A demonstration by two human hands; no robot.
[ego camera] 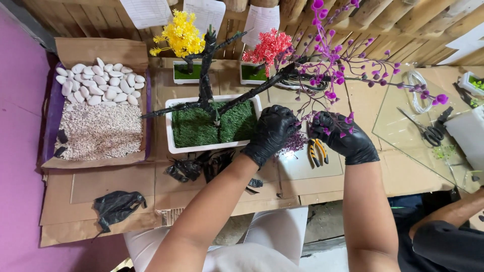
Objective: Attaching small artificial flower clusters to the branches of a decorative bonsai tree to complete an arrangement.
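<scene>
Both my hands wear black gloves. My left hand [272, 132] and my right hand [343, 137] are closed around purple artificial blossom sprigs [339, 75] at the end of a black-wrapped branch [252, 90]. The branch belongs to a black model tree trunk [205, 70] that stands in a white rectangular pot [171, 136] filled with green fake grass. A small bunch of purple flowers [293, 143] hangs between my hands.
A cardboard tray [101, 50] at left holds white pebbles and fine gravel. Small yellow [180, 35] and red [267, 46] model trees stand behind. Yellow-handled pliers [317, 151], scissors [428, 132], a glass sheet [403, 121], and black scraps [117, 205] lie about. Another person's arm [454, 214] is at right.
</scene>
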